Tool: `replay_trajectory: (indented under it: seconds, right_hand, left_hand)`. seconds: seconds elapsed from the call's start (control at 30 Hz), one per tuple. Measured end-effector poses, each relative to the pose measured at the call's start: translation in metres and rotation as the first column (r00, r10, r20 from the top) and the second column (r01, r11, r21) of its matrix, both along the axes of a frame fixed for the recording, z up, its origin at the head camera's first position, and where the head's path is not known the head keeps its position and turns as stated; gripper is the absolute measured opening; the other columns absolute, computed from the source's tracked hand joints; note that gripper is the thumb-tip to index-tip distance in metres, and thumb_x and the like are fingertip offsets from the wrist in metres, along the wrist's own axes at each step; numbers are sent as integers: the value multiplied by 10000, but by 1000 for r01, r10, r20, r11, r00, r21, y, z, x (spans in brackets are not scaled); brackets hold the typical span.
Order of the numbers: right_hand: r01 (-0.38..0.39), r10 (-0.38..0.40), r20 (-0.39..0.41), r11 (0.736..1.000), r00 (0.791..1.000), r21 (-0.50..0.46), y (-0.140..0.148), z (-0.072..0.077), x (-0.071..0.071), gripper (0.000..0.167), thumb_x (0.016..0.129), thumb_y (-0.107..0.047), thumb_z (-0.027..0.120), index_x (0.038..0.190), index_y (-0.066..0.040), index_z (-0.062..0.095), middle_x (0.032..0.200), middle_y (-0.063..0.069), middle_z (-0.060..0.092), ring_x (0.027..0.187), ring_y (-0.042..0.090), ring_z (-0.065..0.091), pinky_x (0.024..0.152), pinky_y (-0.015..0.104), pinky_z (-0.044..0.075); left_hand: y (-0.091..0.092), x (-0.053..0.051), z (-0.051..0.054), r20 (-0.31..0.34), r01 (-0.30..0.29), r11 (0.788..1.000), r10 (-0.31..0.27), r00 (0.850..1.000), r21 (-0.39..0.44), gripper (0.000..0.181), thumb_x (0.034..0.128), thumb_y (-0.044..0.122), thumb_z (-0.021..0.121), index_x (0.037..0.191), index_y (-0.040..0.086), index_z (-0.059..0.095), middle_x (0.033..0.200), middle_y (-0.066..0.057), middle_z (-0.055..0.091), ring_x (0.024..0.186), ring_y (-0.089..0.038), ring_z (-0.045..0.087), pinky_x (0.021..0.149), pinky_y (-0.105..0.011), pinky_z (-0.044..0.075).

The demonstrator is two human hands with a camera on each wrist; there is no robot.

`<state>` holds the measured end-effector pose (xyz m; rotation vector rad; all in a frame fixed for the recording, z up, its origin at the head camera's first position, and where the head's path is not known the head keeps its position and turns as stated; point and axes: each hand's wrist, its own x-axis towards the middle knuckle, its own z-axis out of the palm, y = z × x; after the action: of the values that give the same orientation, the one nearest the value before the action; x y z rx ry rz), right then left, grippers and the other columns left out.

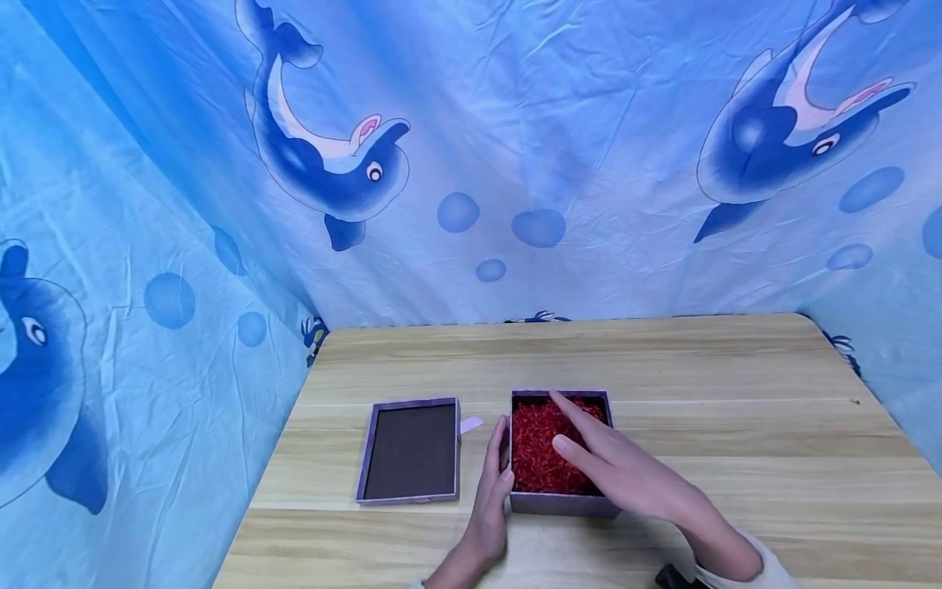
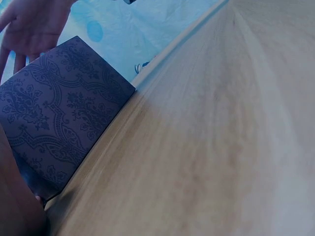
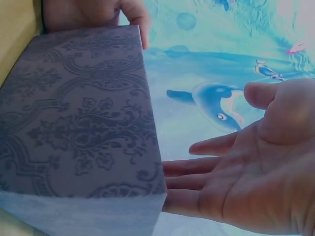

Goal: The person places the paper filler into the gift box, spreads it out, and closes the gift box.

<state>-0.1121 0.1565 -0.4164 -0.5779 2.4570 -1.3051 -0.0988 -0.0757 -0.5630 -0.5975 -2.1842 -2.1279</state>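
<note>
Bracing the box (image 1: 561, 505), a left hand (image 1: 489, 509) lies straight-fingered, gripping nothing; the right hand (image 1: 621, 470), fingers (image 1: 587, 425) extended and empty, reaches over red shreds (image 1: 536, 450) best patted lightly.

Beside the left hand (image 1: 489, 505), the box (image 1: 561, 505) is matt-papered. Below the right hand (image 1: 631, 468), rough, paper-like shreds (image 1: 534, 455) are seen.

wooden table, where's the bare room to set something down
The table is bare right of the box, past the right hand, and along the far edge behind box and shallow tray. It's crowded between those two, where the left hand and a ribbon tab are.
</note>
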Motion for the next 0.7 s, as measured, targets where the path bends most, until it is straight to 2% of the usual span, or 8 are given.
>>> replay_trajectory:
  seconds: [0.23,0.53,0.7]
  right_hand:
    - [43,-43,-78,999,996,0,0,-2,8,677,1197,-440,461,1784,-176,253,1812,166,284,1647,487,252,1257,767,280]
    - [75,-77,-79,997,994,-32,-3,-13,20,647,1194,-393,489,1775,-188,292,1770,178,376,1627,474,315,1240,769,306]
    - [137,-144,-143,989,979,-58,-11,-23,28,621,1188,-360,513,1755,-174,345,1735,146,446,1602,448,384,1220,791,320]
  left_hand:
    - [-1,-1,0,-6,-5,1000,5,1000,-7,688,1135,157,272,1792,90,78,1837,-222,127,1614,-418,313,1270,-361,348]
    - [-2,0,2,-44,3,1000,-3,999,-11,678,1145,149,285,1791,88,89,1829,-258,124,1623,-395,309,1273,-332,334]
    - [-1,0,3,-12,-1,1000,1,1000,0,685,1145,164,292,1793,97,78,1837,-237,118,1649,-352,276,1294,-307,290]
